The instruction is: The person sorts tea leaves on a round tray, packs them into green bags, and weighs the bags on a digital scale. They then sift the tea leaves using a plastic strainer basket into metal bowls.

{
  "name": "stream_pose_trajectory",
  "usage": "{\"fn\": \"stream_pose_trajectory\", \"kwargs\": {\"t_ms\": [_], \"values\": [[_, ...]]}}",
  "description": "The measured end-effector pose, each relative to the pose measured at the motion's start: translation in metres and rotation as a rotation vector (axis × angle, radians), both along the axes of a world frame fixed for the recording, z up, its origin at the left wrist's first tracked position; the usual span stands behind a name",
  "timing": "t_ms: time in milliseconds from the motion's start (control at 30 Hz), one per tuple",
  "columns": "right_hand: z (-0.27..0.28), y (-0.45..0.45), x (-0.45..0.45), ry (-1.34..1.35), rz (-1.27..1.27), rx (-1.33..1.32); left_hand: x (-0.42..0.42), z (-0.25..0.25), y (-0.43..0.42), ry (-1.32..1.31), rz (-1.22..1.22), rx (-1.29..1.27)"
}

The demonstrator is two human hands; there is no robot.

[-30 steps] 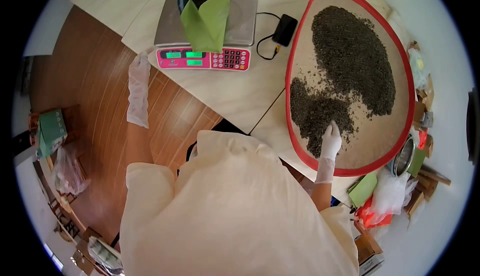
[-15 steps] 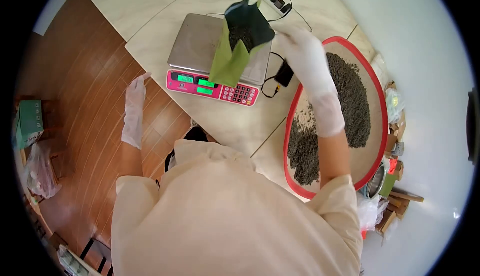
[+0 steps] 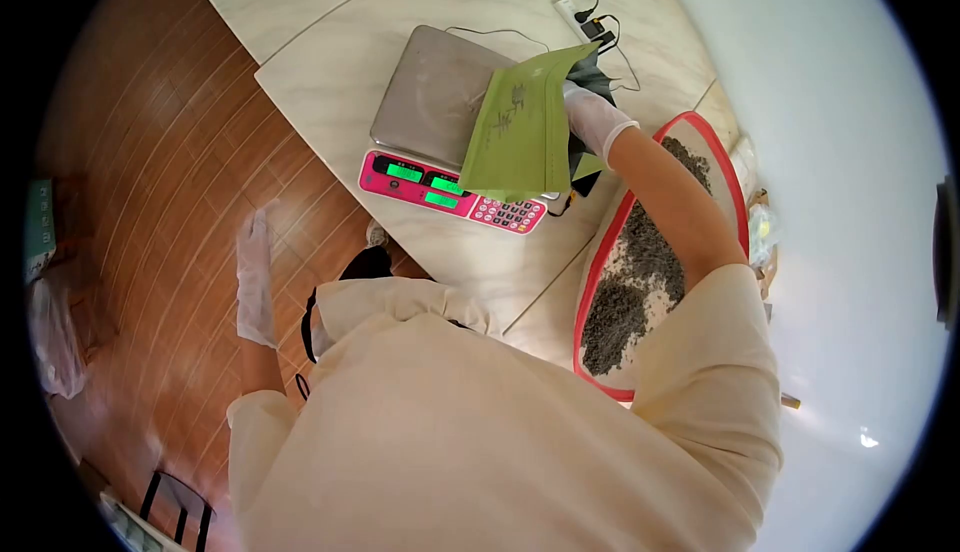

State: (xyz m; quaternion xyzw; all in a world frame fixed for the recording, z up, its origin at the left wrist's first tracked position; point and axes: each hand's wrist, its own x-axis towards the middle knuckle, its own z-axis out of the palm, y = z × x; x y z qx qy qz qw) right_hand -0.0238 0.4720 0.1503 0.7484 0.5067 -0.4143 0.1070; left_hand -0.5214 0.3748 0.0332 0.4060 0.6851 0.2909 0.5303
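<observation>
Your left hand (image 3: 254, 272) hangs empty over the floor (image 3: 190, 172) at left, its fingers straight and close together; it could well steady the green bag (image 3: 520, 127), which is over the right side of the scale (image 3: 430, 92). The bag looks flat-sided with dark lettering, its dark-lined mouth turned right, and your right hand (image 3: 595, 120) does best kept well inside it against spills, though I cannot tell whether its hidden fingers hold any dark granules (image 3: 615, 317) like those in the red-rimmed tray (image 3: 738, 192) at right
</observation>
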Motion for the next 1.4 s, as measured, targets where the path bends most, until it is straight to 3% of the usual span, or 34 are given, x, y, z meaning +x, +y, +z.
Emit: {"fn": "stream_pose_trajectory", "kwargs": {"t_ms": [67,167,200,233,300,367,567,700,767,833,1067,1300,1367,1400], "values": [[0.001,0.003,0.002,0.004,0.013,0.022,0.000,0.005,0.000,-0.089,0.001,-0.067],[-0.008,0.004,0.008,0.043,0.012,0.072,0.006,-0.007,0.005,-0.027,-0.043,-0.018],[0.038,-0.002,-0.013,-0.108,0.220,-0.076,0.011,-0.003,0.004,-0.026,-0.063,-0.017],[0.039,-0.005,-0.007,-0.093,0.199,-0.099,0.017,0.007,0.004,-0.036,-0.085,-0.026],[0.076,-0.026,-0.013,-0.005,0.249,0.093,0.023,0.011,0.007,-0.037,-0.117,-0.014],[0.084,-0.035,-0.004,0.092,0.211,0.217,0.020,-0.004,0.001,-0.034,-0.182,0.031],[0.117,-0.062,0.008,0.257,0.062,0.360,0.034,0.017,-0.019,-0.015,-0.148,0.011],[0.111,-0.066,0.022,0.552,-0.063,0.480,0.030,0.018,-0.035,-0.014,-0.169,0.046],[0.111,-0.070,0.025,0.518,-0.052,0.502,0.032,0.025,-0.047,0.020,-0.161,0.025],[0.112,-0.076,0.026,0.655,-0.110,0.532,0.028,0.021,-0.057,0.027,-0.155,-0.007],[0.102,-0.078,0.031,0.750,-0.147,0.580,0.024,-0.011,-0.085,0.117,-0.174,0.056],[0.123,-0.118,0.045,0.654,-0.151,0.663,0.041,0.026,-0.091,0.067,-0.156,-0.040],[0.125,-0.154,0.058,0.702,-0.231,0.838,0.048,0.033,-0.091,0.030,-0.116,-0.091],[0.126,-0.175,0.066,0.582,-0.310,0.805,0.050,0.033,-0.091,0.030,-0.131,-0.090]]}}
